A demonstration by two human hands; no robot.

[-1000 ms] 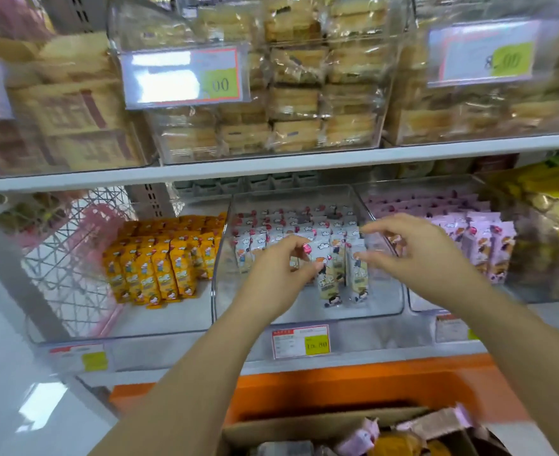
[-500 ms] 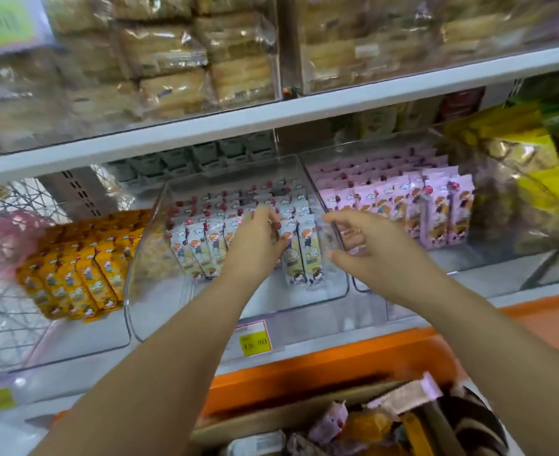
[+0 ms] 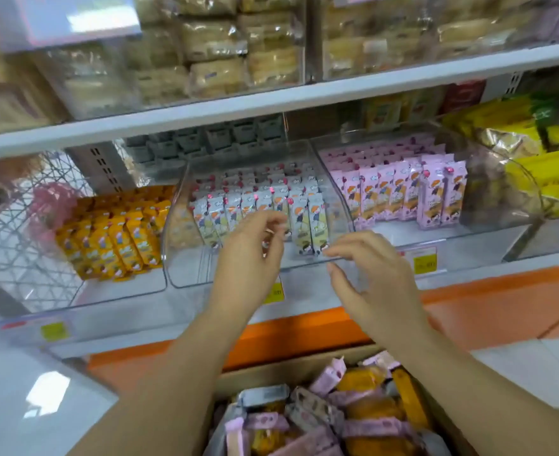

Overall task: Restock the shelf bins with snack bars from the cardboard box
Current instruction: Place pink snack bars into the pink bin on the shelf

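Where the cardboard box (image 3: 291, 366) sits nearest you at the bottom edge, it is heaped with loose snack bars (image 3: 334, 419) in pink, orange and pale wrappers. Above it, both your hands hang in front of the middle bin (image 3: 192, 271). Your left hand (image 3: 250, 261) has its fingers loosely curled, thumb near forefinger, and seems to hold nothing, though blur leaves that unsure. Your right hand (image 3: 380, 284) is spread and relaxed, empty, with its fingertips just at the bin's clear front lip. Inside, pale bars (image 3: 301, 218) stand upright in rows, with bare floor between the front row and the lip. The orange bars (image 3: 113, 238) and pink bars (image 3: 403, 192) in the bins on either side have bare floor in front too. The yellow price tags (image 3: 424, 263) on the shelf rail are too blurred to read.
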